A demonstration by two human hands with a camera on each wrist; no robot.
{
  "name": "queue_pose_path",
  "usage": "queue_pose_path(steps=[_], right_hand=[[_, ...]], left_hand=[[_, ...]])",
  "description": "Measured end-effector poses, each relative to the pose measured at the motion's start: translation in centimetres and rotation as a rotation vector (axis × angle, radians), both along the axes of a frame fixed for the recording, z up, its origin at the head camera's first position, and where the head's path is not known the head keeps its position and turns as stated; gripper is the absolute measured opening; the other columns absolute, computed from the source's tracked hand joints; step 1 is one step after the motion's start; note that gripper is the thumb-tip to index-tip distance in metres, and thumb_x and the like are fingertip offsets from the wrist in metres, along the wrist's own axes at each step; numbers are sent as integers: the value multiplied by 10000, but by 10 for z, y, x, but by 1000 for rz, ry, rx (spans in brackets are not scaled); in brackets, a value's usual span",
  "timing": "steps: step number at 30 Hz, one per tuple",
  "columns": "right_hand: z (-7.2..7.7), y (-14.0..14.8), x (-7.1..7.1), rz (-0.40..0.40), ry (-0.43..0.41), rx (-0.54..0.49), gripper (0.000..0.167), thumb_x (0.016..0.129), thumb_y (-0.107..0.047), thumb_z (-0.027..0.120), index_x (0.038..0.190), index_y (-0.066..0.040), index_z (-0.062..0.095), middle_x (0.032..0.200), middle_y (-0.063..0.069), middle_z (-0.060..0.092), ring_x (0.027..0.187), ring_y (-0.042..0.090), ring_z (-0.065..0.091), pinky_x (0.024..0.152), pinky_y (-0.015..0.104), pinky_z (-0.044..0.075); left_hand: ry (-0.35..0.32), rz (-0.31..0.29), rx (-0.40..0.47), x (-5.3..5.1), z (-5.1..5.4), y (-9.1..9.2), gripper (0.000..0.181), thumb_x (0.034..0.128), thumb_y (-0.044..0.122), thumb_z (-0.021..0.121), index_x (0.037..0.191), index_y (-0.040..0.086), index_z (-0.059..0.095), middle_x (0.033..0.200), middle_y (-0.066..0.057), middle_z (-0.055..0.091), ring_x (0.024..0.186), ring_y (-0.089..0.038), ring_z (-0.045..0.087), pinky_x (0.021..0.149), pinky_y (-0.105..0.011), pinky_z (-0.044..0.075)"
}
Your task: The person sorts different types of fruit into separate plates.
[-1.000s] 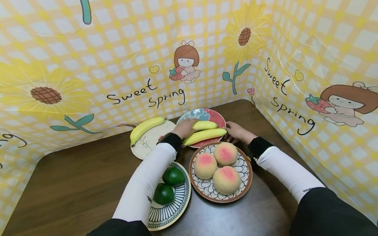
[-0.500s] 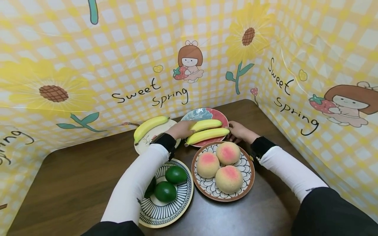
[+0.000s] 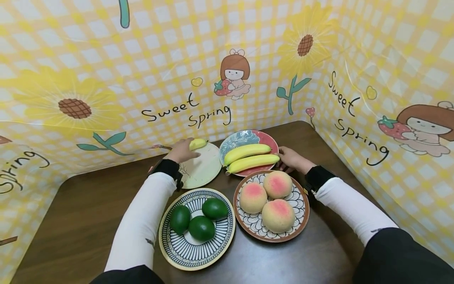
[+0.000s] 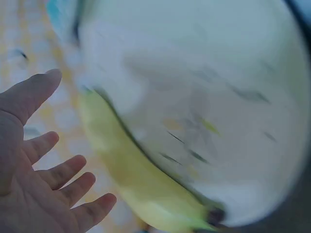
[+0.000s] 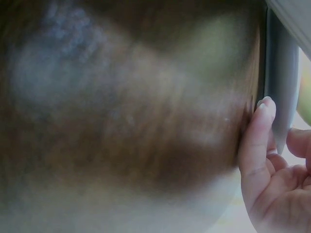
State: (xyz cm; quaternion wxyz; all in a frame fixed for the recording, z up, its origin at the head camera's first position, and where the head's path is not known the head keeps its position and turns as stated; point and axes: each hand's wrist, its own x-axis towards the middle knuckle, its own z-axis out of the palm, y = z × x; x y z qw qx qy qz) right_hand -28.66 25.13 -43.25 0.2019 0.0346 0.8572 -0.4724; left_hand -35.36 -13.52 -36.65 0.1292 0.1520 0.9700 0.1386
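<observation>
In the head view my left hand point(image 3: 182, 150) is over a banana point(image 3: 198, 144) at the back edge of a cream plate point(image 3: 201, 178), covering most of it. The left wrist view has the fingers spread and apart from the banana point(image 4: 141, 170). My right hand point(image 3: 291, 158) holds the right rim of a red and blue plate point(image 3: 244, 138), fingers at the outside and thumb at the inside. Two bananas lie side by side on that plate, an upper banana point(image 3: 247, 153) and a lower banana point(image 3: 252, 163).
Nearer stands a brown-rimmed plate point(image 3: 301, 226) with three peaches point(image 3: 278, 215). Left of it, a blue-patterned plate point(image 3: 198, 260) bears three dark green fruits point(image 3: 202, 228). A checked cloth point(image 3: 159, 71) walls the back and right of the wooden table point(image 3: 88, 209).
My left hand has let go of the upper banana on the red and blue plate and moved left to the banana on the cream plate. The right hand has stayed at its rim.
</observation>
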Motion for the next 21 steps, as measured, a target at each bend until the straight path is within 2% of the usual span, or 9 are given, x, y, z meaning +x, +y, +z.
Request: queue_pose_path(steps=[3, 6, 10, 14, 18, 20, 21], right_hand=[[0, 0, 1, 8, 5, 5, 541, 1137, -242, 314, 1608, -4, 195, 892, 68, 613, 620, 86, 572, 534, 253, 523], [0, 1, 2, 13, 9, 4, 537, 1138, -237, 310, 1607, -1, 197, 896, 71, 619, 620, 89, 571, 534, 259, 524], [-3, 2, 0, 15, 10, -4, 528, 1136, -237, 316, 1599, -3, 215, 906, 79, 624, 622, 89, 573, 536, 262, 528], [-5, 2, -2, 4, -2, -4, 518, 1135, -240, 322, 1594, -15, 233, 907, 77, 621, 621, 87, 574, 535, 258, 527], [-3, 2, -2, -7, -6, 0, 532, 1134, -244, 327, 1604, -19, 220, 896, 72, 624, 618, 87, 580, 534, 262, 528], [-3, 2, -2, -7, -6, 4, 531, 1134, -242, 325, 1604, -19, 220, 890, 68, 624, 615, 87, 580, 534, 262, 528], [-3, 2, -2, -7, -7, 4, 529, 1134, -242, 324, 1603, -19, 222, 886, 66, 625, 613, 86, 579, 534, 261, 528]], left_hand=[[-20, 49, -27, 1, -7, -15, 775, 1006, 289, 610, 1587, -66, 238, 1613, -369, 253, 1507, -556, 213, 1231, -653, 241], [1, 60, -57, -1, -15, -23, 767, 1007, 290, 615, 1590, -48, 249, 1624, -357, 233, 1512, -556, 194, 1223, -657, 255], [48, 84, -76, -2, -20, -24, 750, 1004, 265, 628, 1582, -48, 268, 1601, -364, 270, 1486, -556, 251, 1186, -664, 311], [56, 134, -97, -5, -22, -22, 742, 1007, 249, 629, 1583, -44, 266, 1596, -367, 279, 1482, -544, 273, 1166, -666, 340], [83, 167, -137, -22, -41, -27, 755, 993, 248, 653, 1596, -3, 273, 1606, -340, 291, 1489, -524, 285, 1150, -677, 355], [159, 168, -134, -39, -64, -36, 759, 970, 259, 682, 1587, 21, 310, 1575, -331, 345, 1448, -522, 341, 1091, -683, 401], [170, 170, -133, -43, -69, -39, 755, 967, 256, 685, 1585, 27, 316, 1565, -330, 359, 1439, -520, 353, 1085, -679, 409]])
